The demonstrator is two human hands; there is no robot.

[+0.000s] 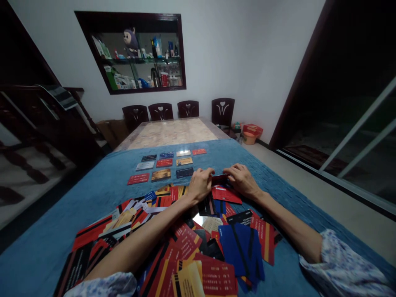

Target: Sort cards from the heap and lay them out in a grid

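Observation:
Both hands meet over the far right part of a heap of cards. Between them is a dark red card (220, 178), seen nearly edge-on. My left hand (201, 183) is closed on its left end, thumb and fingers pinched. At the right end, my right hand (243, 178) grips the same card with bent fingers. Just below lies a bright red card (227, 194) on the heap. The loose pile of cards (185, 247), red, blue, black and gold, spreads under both forearms. Beyond it, several cards lie face up in rows, among them a gold card (161, 175) and a dark blue card (185, 172).
A blue cloth (93, 185) covers the near part of the table, with bare marble-patterned tabletop (179, 133) behind. Dark chairs (223, 110) stand at the far end. A wall shelf (145, 60) holds bottles and a plush toy. A wooden railing (37, 123) is at left.

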